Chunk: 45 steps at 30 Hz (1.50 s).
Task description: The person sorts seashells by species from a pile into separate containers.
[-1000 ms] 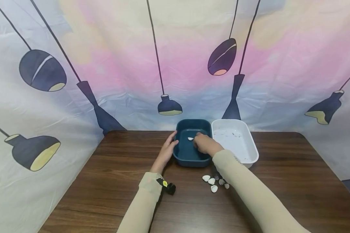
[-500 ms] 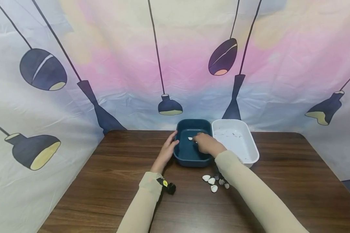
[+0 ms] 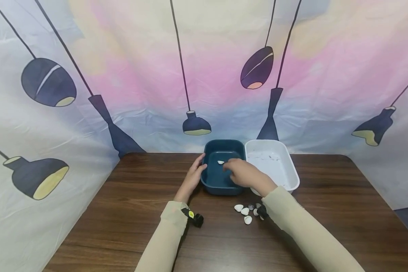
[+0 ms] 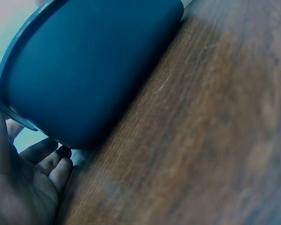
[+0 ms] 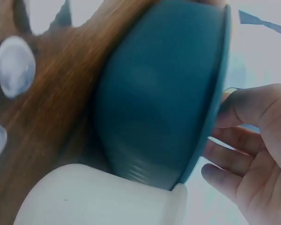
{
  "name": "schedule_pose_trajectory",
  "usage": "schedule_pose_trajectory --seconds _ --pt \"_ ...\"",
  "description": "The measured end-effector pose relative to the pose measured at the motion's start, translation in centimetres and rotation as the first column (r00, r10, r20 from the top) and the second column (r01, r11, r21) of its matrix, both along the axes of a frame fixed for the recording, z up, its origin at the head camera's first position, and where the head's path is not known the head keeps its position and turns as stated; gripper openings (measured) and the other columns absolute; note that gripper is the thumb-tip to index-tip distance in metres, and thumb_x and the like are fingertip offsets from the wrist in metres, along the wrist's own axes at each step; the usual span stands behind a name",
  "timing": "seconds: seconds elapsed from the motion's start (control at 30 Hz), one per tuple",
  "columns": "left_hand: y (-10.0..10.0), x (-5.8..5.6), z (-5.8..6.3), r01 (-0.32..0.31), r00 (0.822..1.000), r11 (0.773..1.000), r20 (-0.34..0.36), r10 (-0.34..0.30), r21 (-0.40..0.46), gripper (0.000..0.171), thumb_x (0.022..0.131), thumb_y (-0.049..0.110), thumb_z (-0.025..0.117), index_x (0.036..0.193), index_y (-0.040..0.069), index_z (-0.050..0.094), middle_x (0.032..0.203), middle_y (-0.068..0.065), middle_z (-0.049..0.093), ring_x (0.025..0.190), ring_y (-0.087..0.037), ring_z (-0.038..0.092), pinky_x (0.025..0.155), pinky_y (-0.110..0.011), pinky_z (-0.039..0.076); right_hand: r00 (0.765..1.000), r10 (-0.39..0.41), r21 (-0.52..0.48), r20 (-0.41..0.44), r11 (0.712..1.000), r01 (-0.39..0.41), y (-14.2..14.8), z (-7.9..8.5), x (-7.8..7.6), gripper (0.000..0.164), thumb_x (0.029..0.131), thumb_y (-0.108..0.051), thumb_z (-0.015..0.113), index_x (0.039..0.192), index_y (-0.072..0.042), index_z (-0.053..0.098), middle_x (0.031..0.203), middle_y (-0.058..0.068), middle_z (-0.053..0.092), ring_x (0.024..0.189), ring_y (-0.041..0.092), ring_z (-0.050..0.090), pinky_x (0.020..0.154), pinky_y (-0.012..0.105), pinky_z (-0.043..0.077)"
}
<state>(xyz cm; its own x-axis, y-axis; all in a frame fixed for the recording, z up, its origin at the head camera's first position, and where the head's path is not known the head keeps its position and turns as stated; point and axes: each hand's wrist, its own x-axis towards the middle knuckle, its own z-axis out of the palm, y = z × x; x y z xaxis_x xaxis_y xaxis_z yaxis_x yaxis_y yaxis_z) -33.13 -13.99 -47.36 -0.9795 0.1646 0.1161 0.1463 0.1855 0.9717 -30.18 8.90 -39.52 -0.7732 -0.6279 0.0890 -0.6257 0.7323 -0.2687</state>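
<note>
My left hand [image 3: 191, 179] rests against the left side of a dark teal tub [image 3: 222, 190], fingers spread at its rim. In the left wrist view, several fingers touch the tub's outer wall. Over the tub's right part hovers my right hand [image 3: 246, 173], its fingers pointing down and left. The right wrist view shows the thumb near the bent fingers [image 5: 229, 157]; the rim hides some fingertips, and whether anything is between them is not visible. A small white pebble [image 3: 221, 162] lies inside the tub, just left of the right fingertips.
A white tub [image 3: 273, 166] with dark specks stands against the teal tub's right side. On the brown table [image 3: 132, 211], in front of the tubs, lie several white pebbles [image 3: 245, 211] and darker ones [image 3: 251, 207], partly behind the right wrist strap. A printed cloth [image 3: 149, 75] hangs behind.
My right hand and forearm have shifted back and to the right, the wrist lifting over the tub's rim. My left hand stays against the tub. The view has shifted slightly.
</note>
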Motion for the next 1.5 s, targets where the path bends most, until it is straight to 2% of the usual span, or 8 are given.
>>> schedule_pose_trajectory --seconds 0.03,0.13,0.2,0.4,0.57,0.77,1.03,1.5 --pt "0.0 0.0 -0.1 -0.001 1.000 1.000 -0.006 0.001 -0.001 0.054 0.112 0.019 0.046 0.165 0.010 0.037 0.172 -0.018 0.027 0.158 -0.041 0.023 0.124 -0.062 0.022 1.000 0.000 -0.004 -0.003 1.000 0.000 0.1 0.0 0.2 0.032 0.096 0.005 0.064 0.127 0.000 0.073 0.121 0.015 0.070 0.111 0.030 0.069 0.093 0.044 0.058" --pt "-0.4 -1.0 -1.6 -0.007 1.000 1.000 -0.006 0.007 -0.012 0.055 0.113 0.022 0.047 0.166 0.014 0.036 0.173 -0.014 0.027 0.158 -0.039 0.023 0.124 -0.062 0.022 1.000 -0.013 -0.026 -0.004 1.000 0.013 0.7 -0.2 0.9 0.033 0.096 0.004 0.065 0.127 -0.001 0.073 0.121 0.015 0.070 0.108 0.028 0.069 0.091 0.044 0.058" --pt "-0.5 -1.0 -1.7 -0.004 1.000 1.000 0.007 0.004 -0.014 0.055 0.113 0.019 0.046 0.166 0.011 0.034 0.173 -0.016 0.025 0.158 -0.041 0.021 0.124 -0.063 0.021 1.000 -0.026 -0.046 -0.005 0.999 0.026 1.2 -0.4 1.5 0.033 0.095 0.003 0.065 0.127 -0.001 0.073 0.122 0.015 0.069 0.107 0.027 0.068 0.091 0.044 0.058" --pt "-0.8 -1.3 -1.4 0.017 0.999 0.999 0.032 -0.016 -0.032 0.056 0.113 0.014 0.045 0.166 0.004 0.030 0.173 -0.020 0.022 0.158 -0.044 0.019 0.124 -0.065 0.022 0.999 -0.032 -0.131 -0.040 0.991 0.027 2.5 -0.9 2.7 0.029 0.096 0.001 0.066 0.124 -0.002 0.074 0.121 0.012 0.071 0.107 0.027 0.069 0.090 0.045 0.057" --pt "-0.7 -1.1 -1.6 0.004 1.000 1.000 0.018 -0.004 -0.022 0.056 0.113 0.020 0.046 0.167 0.010 0.033 0.173 -0.016 0.024 0.159 -0.041 0.020 0.125 -0.063 0.021 0.998 -0.009 -0.176 -0.062 0.984 -0.002 2.5 -0.9 3.5 0.025 0.097 -0.004 0.069 0.121 -0.004 0.076 0.119 0.010 0.071 0.104 0.025 0.069 0.087 0.044 0.058" --pt "-0.5 -0.8 -1.5 -0.006 1.000 1.000 0.000 0.006 -0.006 0.055 0.113 0.023 0.047 0.166 0.015 0.037 0.173 -0.012 0.028 0.158 -0.037 0.023 0.125 -0.061 0.022 0.997 -0.011 -0.183 -0.071 0.983 -0.003 2.4 -0.9 4.3 0.023 0.097 -0.007 0.072 0.120 -0.005 0.076 0.120 0.009 0.071 0.106 0.024 0.070 0.090 0.044 0.058" --pt "-0.4 -1.3 -1.6 -0.003 1.000 1.000 -0.003 0.003 -0.015 0.055 0.113 0.022 0.047 0.166 0.014 0.036 0.172 -0.013 0.028 0.158 -0.038 0.024 0.124 -0.062 0.023 0.999 0.032 -0.210 -0.036 0.977 -0.039 3.2 -0.7 5.3 0.024 0.098 -0.009 0.072 0.122 -0.003 0.076 0.120 0.008 0.071 0.108 0.024 0.070 0.092 0.045 0.058" --pt "-0.2 -1.2 -1.6 -0.002 1.000 1.000 -0.010 0.001 -0.018 0.055 0.113 0.020 0.046 0.166 0.014 0.036 0.172 -0.014 0.028 0.158 -0.039 0.024 0.124 -0.062 0.024 0.992 0.124 -0.217 -0.018 0.968 -0.125 4.0 -1.1 6.3 0.013 0.095 -0.006 0.074 0.107 -0.005 0.078 0.100 0.001 0.071 0.089 0.015 0.066 0.079 0.035 0.056"
